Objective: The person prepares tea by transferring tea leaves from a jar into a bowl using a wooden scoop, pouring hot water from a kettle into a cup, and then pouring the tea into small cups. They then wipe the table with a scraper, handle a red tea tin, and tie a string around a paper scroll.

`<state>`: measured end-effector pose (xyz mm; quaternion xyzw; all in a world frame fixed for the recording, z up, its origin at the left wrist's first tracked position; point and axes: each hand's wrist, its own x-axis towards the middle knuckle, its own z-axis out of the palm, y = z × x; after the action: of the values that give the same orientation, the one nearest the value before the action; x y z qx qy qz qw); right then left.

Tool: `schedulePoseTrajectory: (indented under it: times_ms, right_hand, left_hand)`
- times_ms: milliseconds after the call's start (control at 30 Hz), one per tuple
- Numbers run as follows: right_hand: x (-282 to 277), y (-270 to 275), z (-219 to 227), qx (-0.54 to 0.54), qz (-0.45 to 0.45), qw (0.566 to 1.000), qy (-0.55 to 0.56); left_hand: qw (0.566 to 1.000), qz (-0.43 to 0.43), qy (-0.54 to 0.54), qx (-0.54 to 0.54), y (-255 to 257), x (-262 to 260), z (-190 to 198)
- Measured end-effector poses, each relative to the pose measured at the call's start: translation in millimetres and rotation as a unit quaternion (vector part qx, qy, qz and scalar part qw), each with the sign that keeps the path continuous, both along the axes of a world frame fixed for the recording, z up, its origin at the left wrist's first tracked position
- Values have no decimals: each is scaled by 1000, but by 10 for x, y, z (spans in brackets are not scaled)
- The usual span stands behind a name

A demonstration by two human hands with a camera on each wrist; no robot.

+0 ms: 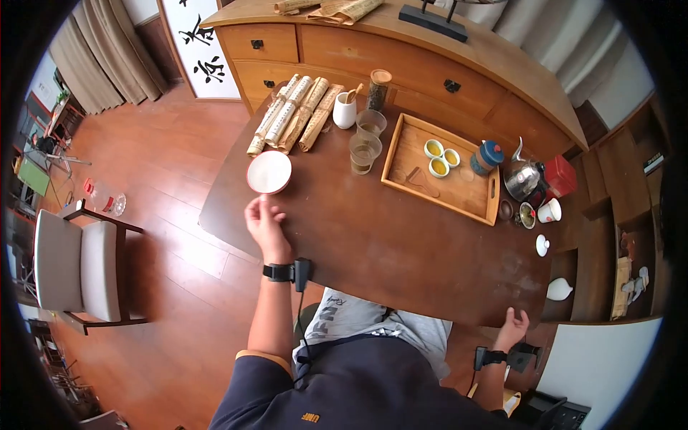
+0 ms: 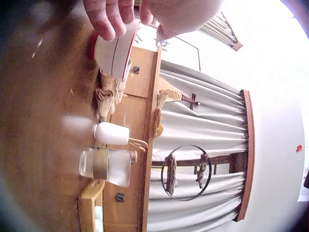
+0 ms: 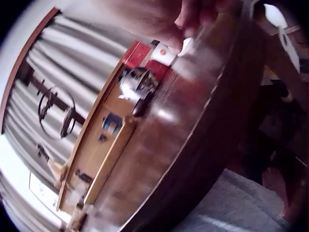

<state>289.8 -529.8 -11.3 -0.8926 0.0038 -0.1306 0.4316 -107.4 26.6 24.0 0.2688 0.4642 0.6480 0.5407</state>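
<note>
Head view: a person's left hand (image 1: 266, 226), fingers loosely bent, was at the rim of a white bowl (image 1: 269, 173) near the table's (image 1: 373, 251) left edge; the right hand (image 1: 512, 331) hung relaxed and unladen by its near right corner. Left wrist view: fingertips overlapped the upright bowl, contact unclear. Right wrist view: blurred fingers showed above a kettle (image 3: 136, 87).

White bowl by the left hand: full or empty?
Looks empty: in the head view, the white bowl shows only plain white inside its red rim.

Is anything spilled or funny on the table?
I can't see any spill. One slightly odd thing: the white lid lies by itself near the table's right edge, not covering a cup or pot.
</note>
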Motion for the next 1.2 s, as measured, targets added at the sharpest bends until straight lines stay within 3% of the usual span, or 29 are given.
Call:
schedulePoseTrajectory:
  times_ms: [33, 100, 200, 333, 467, 567, 667, 767, 800, 900, 1000, 1167, 1200]
  right_hand:
    - [-38, -31, -88, 139, -79, 987, -13]
    - [48, -333, -6, 166, -123, 956, 207]
    - [261, -501, -298, 302, -163, 887, 307]
    - [261, -286, -142, 454, -100, 802, 374]
    - [171, -204, 205, 550, -123, 722, 402]
    - [59, -218, 471, 560, -131, 708, 409]
    - [72, -349, 514, 548, -207, 702, 406]
    - [-82, -410, 668, 539, -141, 724, 407]
    - [-133, -357, 760, 527, -152, 733, 403]
    - [-261, -247, 931, 461, -98, 826, 309]
    - [-245, 56, 1071, 487, 14, 843, 228]
    - [-231, 1046, 1081, 570, 160, 751, 292]
    - [-240, 1257, 1045, 558, 157, 754, 307]
  left_hand:
    - [999, 11, 31, -15, 88, -98, -52]
    - [998, -20, 47, -38, 194, -156, 66]
    - [991, -92, 73, -57, 382, -162, 70]
    - [980, -152, 86, -91, 465, -100, 172]
    - [981, -170, 65, -63, 586, -143, -43]
    - [981, -178, 63, -42, 526, -125, -81]
    - [977, -202, 68, -32, 265, -16, 11]
    - [963, -264, 25, -36, -86, 154, 127]
    - [958, -285, 24, -30, -198, 214, 89]
    - [941, -331, 35, -57, -596, 521, 195]
    - [910, -407, 17, -75, -855, 834, 316]
    - [871, -487, 21, -58, -1087, 1211, 353]
    - [867, -495, 25, -51, -1101, 1259, 365]
